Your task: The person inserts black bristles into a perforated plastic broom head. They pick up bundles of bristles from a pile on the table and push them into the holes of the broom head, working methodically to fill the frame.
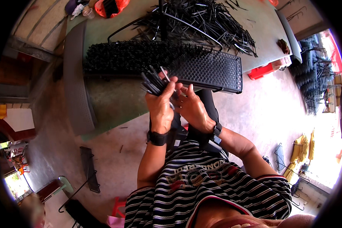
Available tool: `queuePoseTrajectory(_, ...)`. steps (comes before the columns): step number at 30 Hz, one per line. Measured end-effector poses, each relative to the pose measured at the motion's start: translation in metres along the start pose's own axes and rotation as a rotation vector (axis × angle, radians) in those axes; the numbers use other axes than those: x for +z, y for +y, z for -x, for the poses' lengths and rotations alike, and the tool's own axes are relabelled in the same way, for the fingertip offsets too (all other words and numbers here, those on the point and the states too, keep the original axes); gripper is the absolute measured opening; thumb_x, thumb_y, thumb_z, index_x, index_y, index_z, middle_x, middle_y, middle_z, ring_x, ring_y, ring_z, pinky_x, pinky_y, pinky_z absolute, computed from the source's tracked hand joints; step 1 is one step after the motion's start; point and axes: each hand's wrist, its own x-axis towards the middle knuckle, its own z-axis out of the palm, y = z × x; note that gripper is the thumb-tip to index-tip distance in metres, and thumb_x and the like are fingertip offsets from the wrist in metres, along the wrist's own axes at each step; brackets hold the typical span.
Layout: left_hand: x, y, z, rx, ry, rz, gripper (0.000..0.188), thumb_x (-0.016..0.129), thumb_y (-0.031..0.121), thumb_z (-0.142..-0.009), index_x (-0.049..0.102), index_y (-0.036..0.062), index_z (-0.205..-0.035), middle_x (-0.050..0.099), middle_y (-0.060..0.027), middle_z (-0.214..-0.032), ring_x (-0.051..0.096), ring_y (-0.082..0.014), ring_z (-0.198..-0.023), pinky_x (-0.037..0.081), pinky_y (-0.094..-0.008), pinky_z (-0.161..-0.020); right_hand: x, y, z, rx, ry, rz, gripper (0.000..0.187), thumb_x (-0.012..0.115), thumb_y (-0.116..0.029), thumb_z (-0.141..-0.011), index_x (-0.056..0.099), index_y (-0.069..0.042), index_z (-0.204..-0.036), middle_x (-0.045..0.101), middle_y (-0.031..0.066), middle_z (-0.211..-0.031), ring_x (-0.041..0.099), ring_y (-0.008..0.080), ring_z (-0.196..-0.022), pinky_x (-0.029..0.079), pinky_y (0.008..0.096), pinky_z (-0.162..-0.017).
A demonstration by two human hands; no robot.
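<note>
My left hand [161,108] is closed around a bundle of thin black plastic strips [152,81], whose ends fan out above the thumb. Close beside it, my right hand [195,108] has its fingers bent towards the lower part of the bundle; what lies between those fingertips is hidden. Just beyond both hands is a long black perforated panel [220,70] with a wire frame [193,23] rising behind it. Dense black loops of strip [121,57] cover its left and middle part, while bare holes show at the right end.
A large heap of loose black strips [201,22] lies on the green table [269,34] behind the panel. A red plastic bag [119,7] is at the far left. Stacked black racks [311,76] stand at the right. Another black panel [89,169] lies on the floor.
</note>
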Motion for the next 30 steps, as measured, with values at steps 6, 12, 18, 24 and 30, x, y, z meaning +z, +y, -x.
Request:
queuePoseTrajectory(6,0.009,-0.03,0.01,0.23,-0.073,-0.259,0.018,0.068,0.0,-0.08,0.063,-0.0046,-0.098,0.066,-0.0064,-0.09,0.061,-0.0093,-0.079,0.049,-0.0232,-0.072,0.015,-0.012,-0.006,-0.047,0.004,-0.11,0.059,0.032,-0.048,-0.097,0.038,0.0,-0.13,0.047,0.0093,-0.123,0.044,0.0188,-0.112,0.033,0.0329,-0.1)
queuePoseTrajectory(12,0.001,-0.02,0.006,-0.081,0.008,-0.006,0.012,0.062,-0.004,-0.081,0.063,-0.0022,-0.092,0.065,-0.0073,-0.08,0.058,-0.0123,-0.059,0.048,-0.0264,-0.051,-0.003,-0.031,0.001,-0.171,0.021,0.637,0.042,0.048,-0.032,-0.096,0.05,0.002,-0.121,0.058,0.0011,-0.082,0.047,0.0023,-0.069,0.039,0.0197,-0.057)
queuePoseTrajectory(18,-0.017,-0.012,0.007,-0.183,-0.101,-0.105,0.023,0.065,0.001,-0.08,0.063,0.0015,-0.103,0.067,-0.0099,-0.086,0.059,-0.0145,-0.06,0.048,-0.0266,-0.053,-0.003,-0.069,-0.014,-0.562,-0.015,1.048,0.023,0.056,-0.006,-0.088,0.057,0.005,-0.108,0.065,0.0077,-0.088,0.062,0.0095,-0.078,0.049,0.0231,-0.068)
queuePoseTrajectory(24,-0.026,-0.02,0.007,-0.148,-0.152,-0.111,0.023,0.067,0.003,-0.079,0.063,0.0,-0.101,0.067,-0.0098,-0.084,0.059,-0.0144,-0.059,0.047,-0.0252,-0.052,0.03,-0.078,-0.012,-0.489,-0.037,1.286,0.015,0.059,-0.006,-0.083,0.064,0.002,-0.095,0.065,0.008,-0.069,0.062,0.0117,-0.061,0.049,0.0266,-0.057)
queuePoseTrajectory(30,-0.022,-0.026,0.006,-0.142,-0.152,-0.255,0.01,0.063,-0.001,-0.081,0.062,-0.0031,-0.091,0.064,-0.0078,-0.074,0.055,-0.0112,-0.05,0.046,-0.0236,-0.046,0.038,-0.078,-0.035,-0.607,-0.034,1.486,0.018,0.062,-0.014,-0.08,0.067,0.0,-0.09,0.061,0.0137,-0.063,0.061,0.0202,-0.055,0.047,0.0307,-0.054)
